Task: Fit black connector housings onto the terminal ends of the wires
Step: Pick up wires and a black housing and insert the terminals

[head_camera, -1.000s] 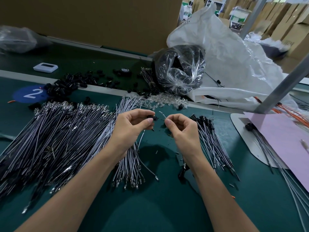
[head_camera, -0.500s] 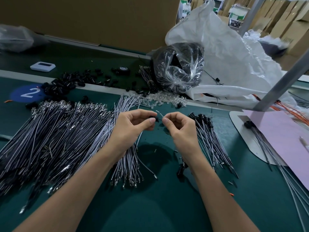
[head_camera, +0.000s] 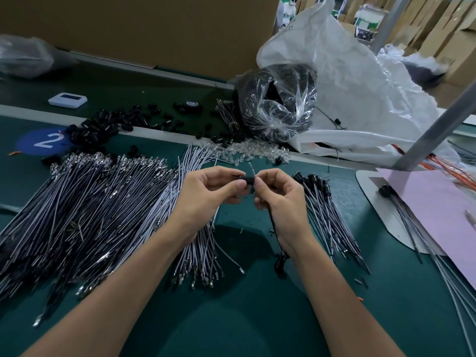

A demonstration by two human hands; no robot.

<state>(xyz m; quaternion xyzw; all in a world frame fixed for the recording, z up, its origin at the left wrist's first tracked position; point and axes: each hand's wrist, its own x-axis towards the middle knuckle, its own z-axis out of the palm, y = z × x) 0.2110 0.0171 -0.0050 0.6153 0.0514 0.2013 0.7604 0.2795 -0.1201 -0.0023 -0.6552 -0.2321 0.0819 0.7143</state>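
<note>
Frame centre: left hand [head_camera: 206,194], thumb and fingers pinching one black connector housing [head_camera: 246,180]. Right hand [head_camera: 280,202], fingertips pinching a wire [head_camera: 273,222] at that housing; the wire trails below the wrist. Left half: heap of bare wires [head_camera: 90,207]. Upper left: loose housings [head_camera: 103,124]. Right of hands: fitted wires [head_camera: 324,202].

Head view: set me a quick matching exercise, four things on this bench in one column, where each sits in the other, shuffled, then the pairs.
Things
1. small black connector housing
2. blue round sticker with a white 2
3. pink paper sheet
4. white flat device with a dark screen

Places
A. far right of the green table
B. far strip, left
C. in the grip of the left hand, meeting the thin dark wire held by the right hand
D. near strip, left, beside the pile of loose black housings

Pairs: 1-C, 2-D, 3-A, 4-B
</note>
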